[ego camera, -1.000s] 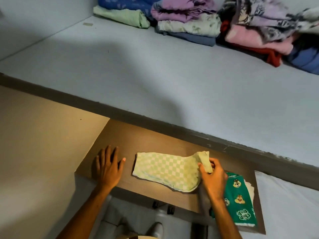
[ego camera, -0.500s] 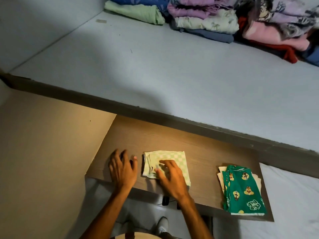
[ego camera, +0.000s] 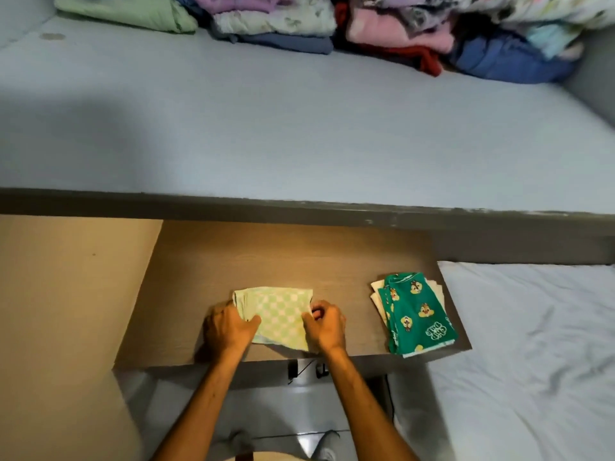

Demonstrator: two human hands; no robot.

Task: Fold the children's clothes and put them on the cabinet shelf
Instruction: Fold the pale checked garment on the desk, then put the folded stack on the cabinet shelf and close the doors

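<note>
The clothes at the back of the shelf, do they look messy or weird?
A bit. The pile on the right is rumpled and heaped, with a red piece spilling out at the bottom. The green garment on the left lies neatly folded. On the board, the checked cloth and the green chipmunk-print stack look tidy.

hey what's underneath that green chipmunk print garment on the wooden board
Under the green chipmunk-print garment, cream fabric peeks out at its left and far edges, resting on the wooden board. What garment that is stays covered.

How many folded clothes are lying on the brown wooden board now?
2. The checked green garment lies between both hands, and the green cartoon-print garment sits at the right end, atop pale fabric that may be another piece.
</note>
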